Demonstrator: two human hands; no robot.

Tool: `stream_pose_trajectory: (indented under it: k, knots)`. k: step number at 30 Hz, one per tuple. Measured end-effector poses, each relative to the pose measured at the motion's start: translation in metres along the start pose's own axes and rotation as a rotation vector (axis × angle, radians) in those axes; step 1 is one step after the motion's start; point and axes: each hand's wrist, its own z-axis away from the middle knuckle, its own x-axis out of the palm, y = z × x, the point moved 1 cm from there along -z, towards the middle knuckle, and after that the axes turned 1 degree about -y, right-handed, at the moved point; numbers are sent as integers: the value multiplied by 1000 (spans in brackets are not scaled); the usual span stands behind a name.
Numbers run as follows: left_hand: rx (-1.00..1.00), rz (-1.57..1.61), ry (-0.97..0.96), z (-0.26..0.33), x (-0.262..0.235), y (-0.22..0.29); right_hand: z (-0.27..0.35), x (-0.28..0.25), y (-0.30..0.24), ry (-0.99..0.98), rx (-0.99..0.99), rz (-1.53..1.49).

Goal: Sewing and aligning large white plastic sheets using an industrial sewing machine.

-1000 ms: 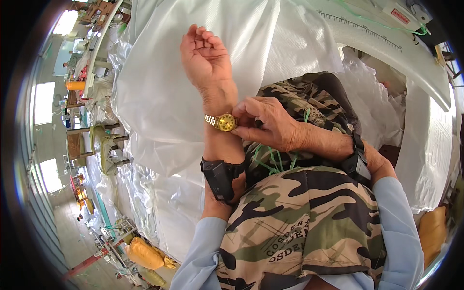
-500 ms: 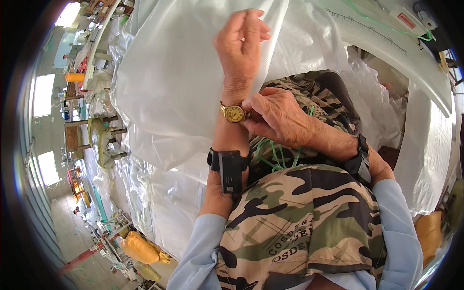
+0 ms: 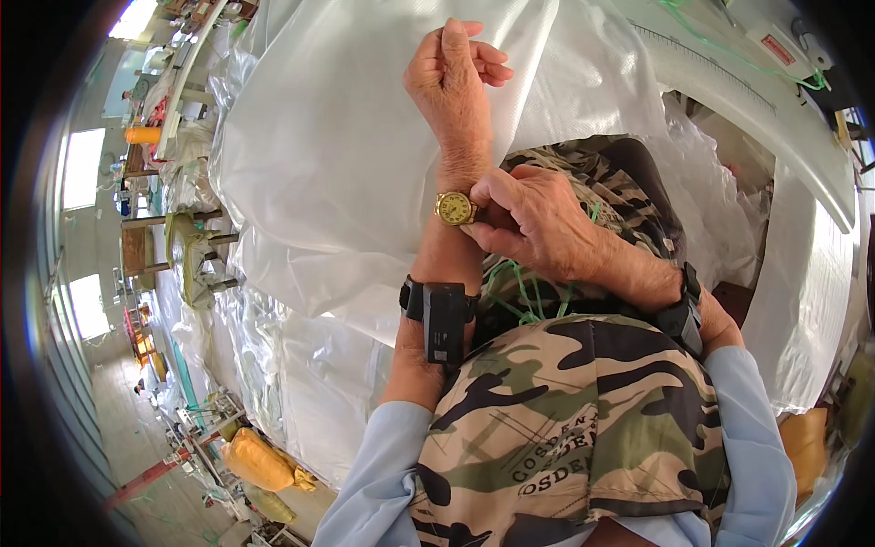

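A gold wristwatch (image 3: 454, 209) with a round yellow dial sits on my left wrist. My left hand (image 3: 454, 87) is raised over the white woven plastic sheet (image 3: 319, 164), holding nothing, its fingers loosely bent and apart. Reaching across from the right, my right hand (image 3: 547, 223) pinches the side of the watch, its thumb and fingers closed at the band or case edge; the exact grip point is partly hidden. Black strapped devices sit on my left forearm (image 3: 444, 319) and right forearm (image 3: 679, 310). Green strings (image 3: 524, 287) hang over my camouflage apron (image 3: 556, 410) just below.
A pale table edge with a ruler scale (image 3: 711, 64) curves along the upper right, carrying a white box (image 3: 775, 41). Crumpled clear plastic (image 3: 706, 182) lies beneath it. At left are a wooden stool (image 3: 146, 248), more plastic sheeting and an orange-yellow bundle (image 3: 260, 459).
My left wrist and the watch have shifted slightly right. The left fingers have spread a little and turned. My right hand stays at the watch.
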Motion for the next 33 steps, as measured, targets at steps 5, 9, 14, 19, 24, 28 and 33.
stream_pose_trajectory:
  k: [5,9,14,19,24,28,33]
  knots:
    - [-174,165,110,3,-3,-5,3,1,-2,-4,-10,12]
    - [-234,264,107,7,-1,-4,7,1,3,58,-81,44]
    - [-255,366,148,8,-6,3,9,3,2,82,-137,37]
    - [-241,397,176,7,-9,10,8,8,5,122,-194,32]
    - [-218,347,168,8,-15,15,11,9,9,88,-206,8]
    - [-203,319,183,7,-15,19,11,11,10,82,-215,-3]
    - [-233,303,202,7,-16,16,11,10,11,87,-206,-10]
